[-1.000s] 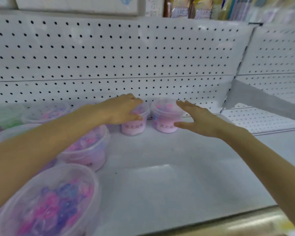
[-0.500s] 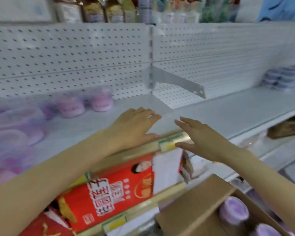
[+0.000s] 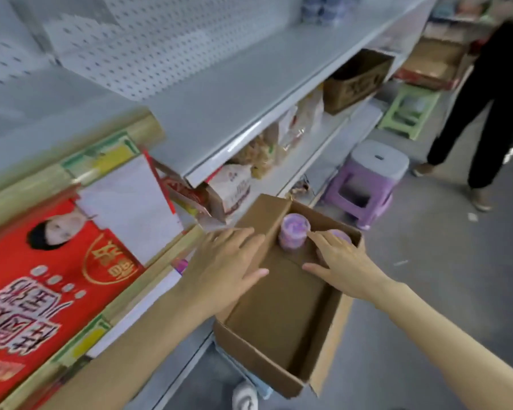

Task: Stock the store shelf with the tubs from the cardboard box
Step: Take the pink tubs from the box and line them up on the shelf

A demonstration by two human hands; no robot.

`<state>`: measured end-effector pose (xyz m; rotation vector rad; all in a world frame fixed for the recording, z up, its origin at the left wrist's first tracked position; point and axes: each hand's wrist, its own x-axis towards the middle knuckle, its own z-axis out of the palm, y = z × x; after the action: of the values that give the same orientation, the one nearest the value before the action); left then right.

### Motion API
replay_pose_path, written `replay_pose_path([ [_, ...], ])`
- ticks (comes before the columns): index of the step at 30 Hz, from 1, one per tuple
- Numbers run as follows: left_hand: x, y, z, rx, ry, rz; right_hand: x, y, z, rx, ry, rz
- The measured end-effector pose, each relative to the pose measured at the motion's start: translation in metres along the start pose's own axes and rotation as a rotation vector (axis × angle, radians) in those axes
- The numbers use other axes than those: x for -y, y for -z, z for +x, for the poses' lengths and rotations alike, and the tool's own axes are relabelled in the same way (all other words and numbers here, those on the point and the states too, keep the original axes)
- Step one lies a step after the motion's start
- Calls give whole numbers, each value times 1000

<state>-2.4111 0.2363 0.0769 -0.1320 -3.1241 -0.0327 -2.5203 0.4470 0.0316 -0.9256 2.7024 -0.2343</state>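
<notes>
The left hand [image 3: 228, 261] and right hand [image 3: 341, 261] hover with fingers spread and straight, holding nothing. A purple tub [image 3: 293, 232] stands at the right fingertips, and a second tub [image 3: 341, 234] is half hidden beneath them. Both tubs are in the cardboard box [image 3: 279, 306]. The shelf [image 3: 219, 99] lies beyond the left hand.

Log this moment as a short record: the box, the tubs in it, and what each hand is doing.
box: cardboard, open, beside the shelf
left hand: open, over the box's left flap, holding nothing
right hand: open, fingers reaching toward the tubs, holding nothing
left tub: upright at the box's far end, in full view
right tub: partly hidden by the right hand
</notes>
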Motion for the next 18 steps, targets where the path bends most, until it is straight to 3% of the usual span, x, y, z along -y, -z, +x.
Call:
replay_pose_path([
  [3,3,-40,17,48,27,-169,-11,-33,-1,49,-101,98],
  [10,12,-147,42,176,99,-273,-37,-118,11,116,-320,330],
  [14,14,-208,56,326,185,-351,-60,-172,30,175,-447,597],
  [18,18,-267,83,415,320,-451,-92,-216,67,123,-612,896],
])
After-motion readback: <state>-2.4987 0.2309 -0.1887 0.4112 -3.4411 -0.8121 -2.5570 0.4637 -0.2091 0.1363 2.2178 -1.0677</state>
